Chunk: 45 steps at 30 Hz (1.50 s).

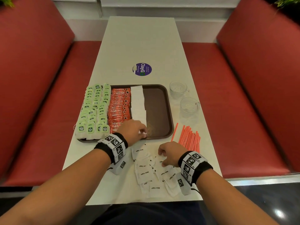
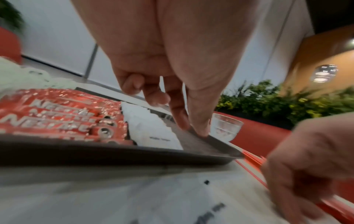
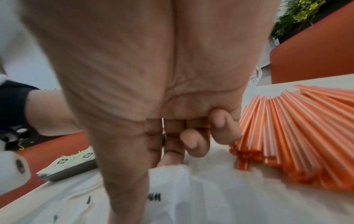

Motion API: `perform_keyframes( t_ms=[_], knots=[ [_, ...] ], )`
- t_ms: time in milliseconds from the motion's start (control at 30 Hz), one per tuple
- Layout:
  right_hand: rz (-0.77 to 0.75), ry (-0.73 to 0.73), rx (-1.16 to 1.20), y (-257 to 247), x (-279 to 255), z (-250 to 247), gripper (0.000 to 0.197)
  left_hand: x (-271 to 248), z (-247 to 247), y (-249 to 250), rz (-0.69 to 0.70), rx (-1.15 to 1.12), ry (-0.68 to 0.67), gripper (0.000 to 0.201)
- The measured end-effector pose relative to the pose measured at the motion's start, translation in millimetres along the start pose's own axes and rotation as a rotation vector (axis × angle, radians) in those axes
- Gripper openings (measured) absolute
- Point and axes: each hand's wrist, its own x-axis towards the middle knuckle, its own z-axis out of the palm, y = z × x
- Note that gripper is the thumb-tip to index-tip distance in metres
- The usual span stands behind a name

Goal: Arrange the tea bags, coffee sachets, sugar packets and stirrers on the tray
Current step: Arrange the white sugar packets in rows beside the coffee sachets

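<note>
A brown tray (image 1: 168, 111) holds rows of green-tagged tea bags (image 1: 94, 109), red coffee sachets (image 1: 120, 108) and a column of white sugar packets (image 1: 138, 103). My left hand (image 1: 144, 133) reaches over the tray's near rim, its straight fingertips (image 2: 199, 130) down on the tray floor at the right edge of the nearest sugar packet (image 2: 153, 130). Loose sugar packets (image 1: 146, 172) lie on the table before the tray. My right hand (image 1: 162, 158) hovers over them with curled fingers, thumb and fingertips pinching one packet (image 3: 191, 197). Orange stirrers (image 1: 190, 137) are heaped to its right.
Two empty glasses (image 1: 177, 90) (image 1: 189, 108) stand right of the tray. A purple round sticker (image 1: 142, 69) marks the white table beyond it. Red benches (image 1: 48, 95) flank both sides. The tray's right part is bare brown floor (image 1: 155, 108).
</note>
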Motion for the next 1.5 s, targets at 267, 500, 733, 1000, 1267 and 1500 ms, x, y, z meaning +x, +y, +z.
perform_keyframes(
  t_ms=[267,500,733,1000,1267,1500],
  knots=[
    [-0.045,0.054,-0.055,-2,1,-4,0.027,-24,15,8,0.005,0.167,-0.281,0.046],
    [-0.061,0.131,0.053,-1,-8,-10,0.028,-26,18,9,0.008,0.061,-0.292,0.054],
    [-0.014,0.171,0.288,-6,-5,-12,0.010,-28,12,6,0.068,0.073,-0.273,0.033],
    [-0.167,0.316,0.460,-18,-3,-9,0.026,-44,-4,1,0.027,-0.304,0.079,0.013],
    [-0.221,0.446,0.494,-28,4,-23,0.013,-39,-11,-3,-0.009,-0.477,0.174,0.005],
    [-0.086,0.507,0.706,-22,6,-29,0.008,-7,-6,-16,-0.263,-0.303,0.222,0.014]
  ],
)
